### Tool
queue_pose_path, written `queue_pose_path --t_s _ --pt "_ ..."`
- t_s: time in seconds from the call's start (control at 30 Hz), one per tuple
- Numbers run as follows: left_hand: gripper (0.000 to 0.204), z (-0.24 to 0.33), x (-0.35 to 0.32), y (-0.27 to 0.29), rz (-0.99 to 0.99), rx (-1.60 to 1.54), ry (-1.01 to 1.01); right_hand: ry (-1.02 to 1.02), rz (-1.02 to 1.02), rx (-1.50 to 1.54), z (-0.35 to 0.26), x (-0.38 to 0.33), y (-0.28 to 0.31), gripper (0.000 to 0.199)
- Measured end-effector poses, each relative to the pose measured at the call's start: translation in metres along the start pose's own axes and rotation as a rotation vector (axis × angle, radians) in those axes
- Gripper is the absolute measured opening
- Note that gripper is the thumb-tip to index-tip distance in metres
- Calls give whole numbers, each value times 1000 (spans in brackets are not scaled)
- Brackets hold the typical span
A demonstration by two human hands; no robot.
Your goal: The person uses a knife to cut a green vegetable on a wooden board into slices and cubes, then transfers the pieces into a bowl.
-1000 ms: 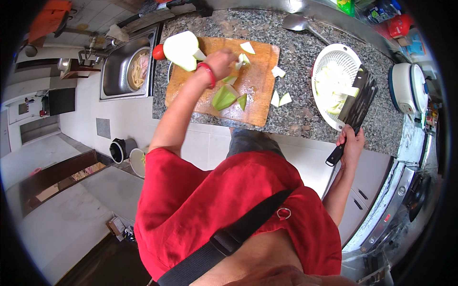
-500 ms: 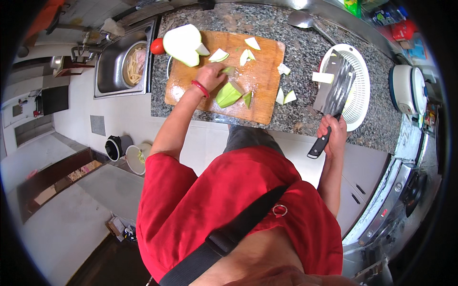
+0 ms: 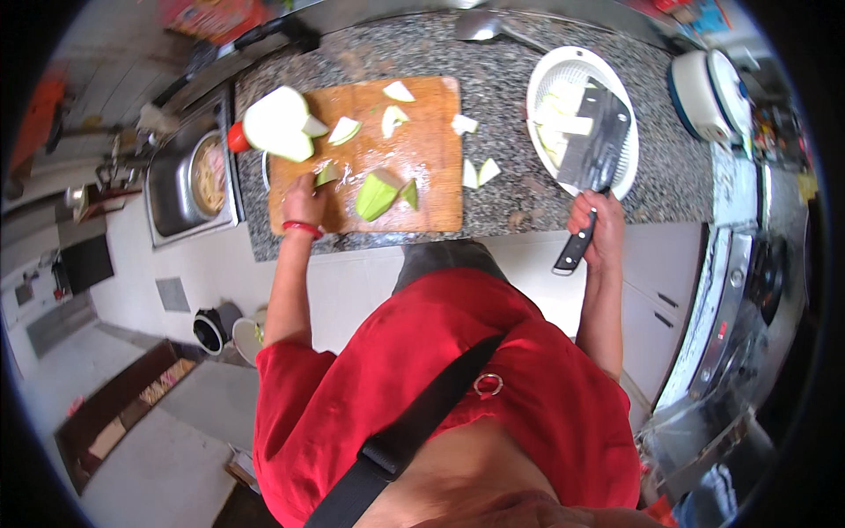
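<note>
My right hand (image 3: 598, 231) grips the black handle of a broad cleaver (image 3: 598, 145), whose blade lies flat over a white colander (image 3: 539, 92) holding pale vegetable pieces. My left hand (image 3: 305, 201) rests on the near left part of a wooden cutting board (image 3: 436, 189), fingers on a small green piece (image 3: 326, 173). A bigger green wedge (image 3: 377, 194) lies just right of it. A large half of a pale gourd (image 3: 277, 123) sits at the board's far left corner. Several cut slices are scattered on the board and on the counter.
The granite counter (image 3: 519, 198) holds a metal ladle (image 3: 480, 26) at the back and a white pot with blue trim (image 3: 704, 88) at the right. A steel sink (image 3: 189, 180) with a bowl lies left of the board. A stove (image 3: 748, 290) stands at the right.
My left hand pulled back toward me from the middle of the board to its near left edge. My right hand carried the cleaver over the colander, where the blade now lies flat.
</note>
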State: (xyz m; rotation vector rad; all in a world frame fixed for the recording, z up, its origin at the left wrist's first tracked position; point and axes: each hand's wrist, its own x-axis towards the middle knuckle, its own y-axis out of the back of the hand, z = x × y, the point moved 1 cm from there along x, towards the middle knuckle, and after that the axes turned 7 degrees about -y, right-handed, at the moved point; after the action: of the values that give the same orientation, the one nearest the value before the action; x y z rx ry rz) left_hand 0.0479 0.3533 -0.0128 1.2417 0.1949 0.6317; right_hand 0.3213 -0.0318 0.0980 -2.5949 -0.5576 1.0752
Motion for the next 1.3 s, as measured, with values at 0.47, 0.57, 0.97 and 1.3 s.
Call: queue_pose_path --t_s 0.47,0.57,0.97,1.3 --pt "14 343 107 -38 245 -503 -742 21 85 -180 -7 -20 3 11" --pt "9 352 117 -72 119 -362 -635 94 127 -160 -10 -20 16 10" --pt "12 174 -52 -19 127 -189 -93 0 31 -699 10 -8 23 6" --pt "26 185 -46 -53 181 -121 413 -200 -328 -914 63 14 -41 11"
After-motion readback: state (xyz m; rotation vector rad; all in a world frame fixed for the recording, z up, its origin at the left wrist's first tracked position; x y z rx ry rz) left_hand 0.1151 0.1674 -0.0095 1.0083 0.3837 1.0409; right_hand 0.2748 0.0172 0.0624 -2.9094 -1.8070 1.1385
